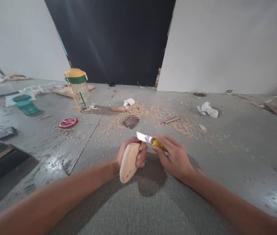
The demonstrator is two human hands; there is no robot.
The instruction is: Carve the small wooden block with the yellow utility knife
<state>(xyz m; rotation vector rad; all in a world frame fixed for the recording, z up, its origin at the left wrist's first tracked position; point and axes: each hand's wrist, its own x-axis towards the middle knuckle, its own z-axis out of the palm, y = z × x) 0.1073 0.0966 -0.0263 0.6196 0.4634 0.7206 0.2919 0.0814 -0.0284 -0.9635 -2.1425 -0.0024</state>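
My left hand [141,156] is closed around a pale carved wooden piece [129,161], rounded at its lower end and marked with small red and green spots. Part of the wood is hidden behind my fingers. In my right hand [175,156] is a utility knife [160,145] with a yellow handle, its wide metal blade pointing left. The blade tip sits just above my left hand, near the top of the wood; whether it touches is unclear. Beyond both hands, wood shavings [150,112] lie scattered around a dark brown lump [131,122], partly blurred out.
A bottle with a yellow lid [78,93] stands at the back left, near a teal cup [27,107] and a round red lid [68,122]. A thin tool [172,119] and crumpled tissue [207,109] lie farther right. A dark case [1,160] rests at the left edge.
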